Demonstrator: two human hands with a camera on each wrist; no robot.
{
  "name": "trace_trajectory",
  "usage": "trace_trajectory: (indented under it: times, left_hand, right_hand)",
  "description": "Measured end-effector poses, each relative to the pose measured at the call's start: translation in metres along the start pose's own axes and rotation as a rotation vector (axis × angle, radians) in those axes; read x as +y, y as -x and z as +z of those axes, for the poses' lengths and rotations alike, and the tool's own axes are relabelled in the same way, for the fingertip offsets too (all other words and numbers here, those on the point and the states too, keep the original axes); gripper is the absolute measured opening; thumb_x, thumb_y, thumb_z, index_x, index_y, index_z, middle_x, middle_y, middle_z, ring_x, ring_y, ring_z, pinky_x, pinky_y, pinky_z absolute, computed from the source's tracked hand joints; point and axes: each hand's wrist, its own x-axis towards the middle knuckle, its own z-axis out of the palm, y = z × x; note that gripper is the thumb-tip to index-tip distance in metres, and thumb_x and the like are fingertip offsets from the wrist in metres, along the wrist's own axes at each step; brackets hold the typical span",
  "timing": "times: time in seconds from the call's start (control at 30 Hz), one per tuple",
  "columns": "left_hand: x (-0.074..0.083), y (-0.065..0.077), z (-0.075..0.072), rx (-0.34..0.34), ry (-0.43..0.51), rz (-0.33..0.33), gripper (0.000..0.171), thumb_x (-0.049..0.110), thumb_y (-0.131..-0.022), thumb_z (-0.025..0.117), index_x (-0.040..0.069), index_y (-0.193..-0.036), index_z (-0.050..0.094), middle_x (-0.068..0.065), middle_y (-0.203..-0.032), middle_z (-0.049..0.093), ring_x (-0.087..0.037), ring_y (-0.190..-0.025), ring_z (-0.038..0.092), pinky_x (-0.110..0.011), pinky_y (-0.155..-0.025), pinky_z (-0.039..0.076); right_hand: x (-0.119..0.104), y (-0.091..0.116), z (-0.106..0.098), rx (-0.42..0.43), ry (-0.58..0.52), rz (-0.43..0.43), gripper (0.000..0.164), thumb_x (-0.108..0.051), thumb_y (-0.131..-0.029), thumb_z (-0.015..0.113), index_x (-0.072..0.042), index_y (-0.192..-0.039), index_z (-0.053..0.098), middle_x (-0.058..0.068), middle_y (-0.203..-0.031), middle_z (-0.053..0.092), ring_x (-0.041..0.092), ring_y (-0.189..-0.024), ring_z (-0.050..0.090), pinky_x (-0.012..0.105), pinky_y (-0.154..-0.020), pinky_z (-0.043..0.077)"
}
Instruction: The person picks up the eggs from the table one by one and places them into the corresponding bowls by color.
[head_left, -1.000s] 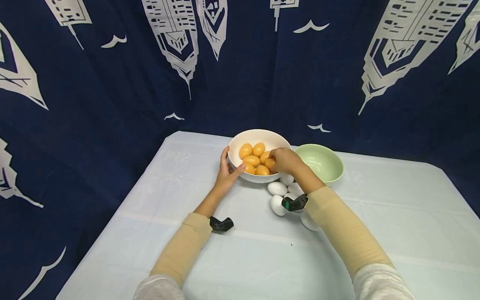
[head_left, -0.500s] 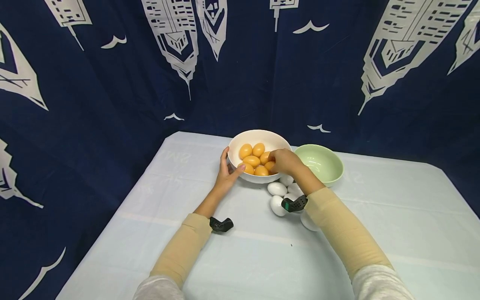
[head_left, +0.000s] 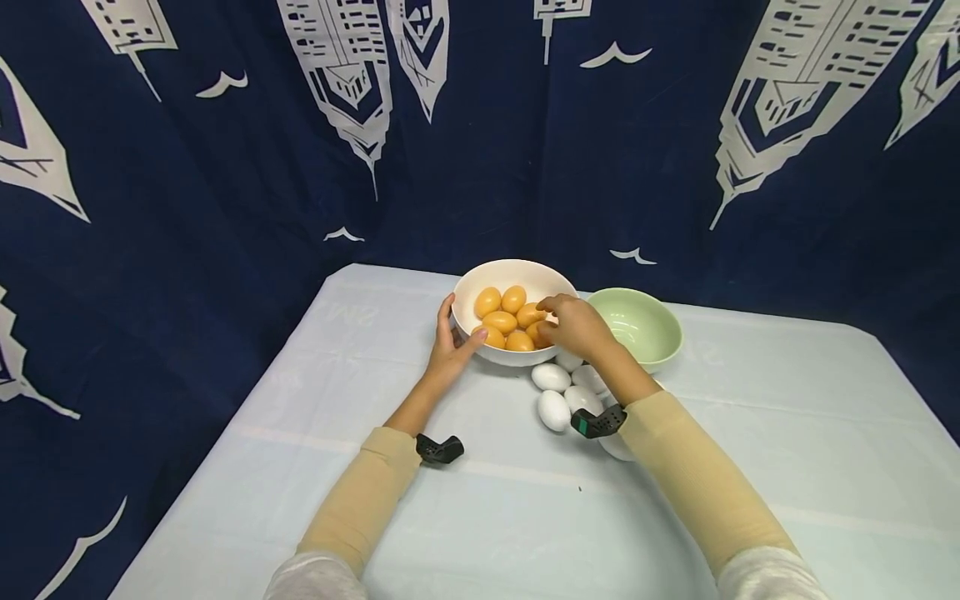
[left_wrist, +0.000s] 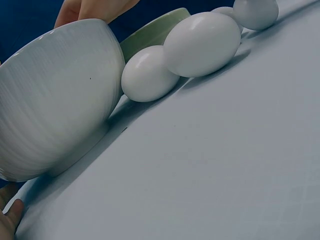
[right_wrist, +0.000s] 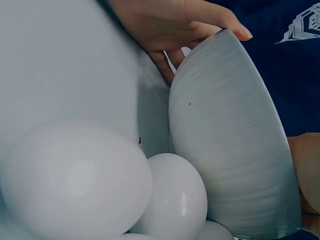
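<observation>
Several orange eggs [head_left: 499,322] lie inside a white bowl [head_left: 514,358] at the far side of the table. My left hand [head_left: 447,354] holds this bowl at its left side, the thumb at the rim and the fingers along the outer wall. Over the bowl's right edge reaches my right hand [head_left: 581,329], its index finger and thumb spread apart beside the rightmost orange eggs; I see nothing held between them. In the right wrist view the bowl wall hides most of that hand. White eggs [head_left: 553,411] rest on the table below my right wrist, some partly covered by the forearm.
A light green bowl [head_left: 637,325] stands just right of the white bowl. The pale tablecloth [head_left: 480,517] spreads towards me, with a small dark speck on it. Behind the table hangs a dark blue curtain [head_left: 480,183] with white building prints.
My right hand has shifted slightly right, and its fingers have spread away from the orange eggs, uncovering more of them. The left hand keeps its hold on the bowl.
</observation>
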Motion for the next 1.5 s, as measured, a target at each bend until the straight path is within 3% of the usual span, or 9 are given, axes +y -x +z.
trace_trajectory:
  times: [0.17, 0.33, 0.6, 1.2, 1.5]
  left_hand:
    - [0.001, 0.000, 0.000, 0.004, -0.011, -0.011, 0.084, 0.016, -0.095, 0.063, 0.022, -0.156, 0.006, -0.007, -0.162, 0.001, -0.037, -0.134, 0.038, -0.044, -0.107, 0.037]
    - [0.005, 0.001, 0.000, -0.011, -0.005, -0.024, 0.085, 0.015, -0.096, 0.062, 0.018, -0.157, 0.003, -0.010, -0.162, -0.003, -0.040, -0.135, 0.035, -0.045, -0.108, 0.035]
    - [0.035, 0.012, 0.001, -0.036, 0.008, -0.011, 0.083, 0.008, -0.095, 0.061, 0.003, -0.155, 0.003, -0.021, -0.160, -0.002, -0.047, -0.133, 0.035, -0.049, -0.108, 0.034]
    - [0.036, 0.012, 0.001, -0.034, 0.012, -0.035, 0.086, 0.014, -0.095, 0.063, 0.007, -0.155, 0.003, -0.017, -0.161, -0.002, -0.045, -0.135, 0.033, -0.047, -0.109, 0.033]
    - [0.038, 0.013, 0.002, -0.041, -0.005, -0.009, 0.084, 0.012, -0.096, 0.061, 0.004, -0.155, 0.002, -0.021, -0.160, -0.002, -0.046, -0.135, 0.033, -0.048, -0.108, 0.034]
  right_hand:
    - [-0.001, 0.012, -0.008, 0.042, -0.008, -0.049, 0.037, -0.014, -0.086, 0.062, 0.002, -0.119, 0.065, 0.021, -0.115, 0.064, 0.037, -0.104, 0.060, 0.048, -0.091, 0.047]
    - [-0.002, 0.024, -0.016, 0.069, -0.026, -0.045, 0.036, -0.019, -0.089, 0.065, 0.001, -0.120, 0.065, 0.019, -0.118, 0.064, 0.036, -0.107, 0.059, 0.049, -0.092, 0.046]
    - [0.004, 0.045, -0.025, 0.098, -0.028, -0.021, 0.037, -0.018, -0.090, 0.067, 0.000, -0.122, 0.064, 0.017, -0.120, 0.063, 0.034, -0.107, 0.059, 0.048, -0.092, 0.046]
    - [0.029, 0.086, -0.033, 0.253, -0.120, 0.017, 0.032, -0.014, -0.091, 0.067, 0.002, -0.118, 0.065, 0.021, -0.115, 0.064, 0.037, -0.108, 0.057, 0.053, -0.090, 0.046]
    - [0.045, 0.112, -0.037, 0.403, -0.157, 0.031, 0.026, -0.010, -0.090, 0.066, 0.003, -0.113, 0.066, 0.020, -0.109, 0.066, 0.035, -0.101, 0.059, 0.053, -0.087, 0.047]
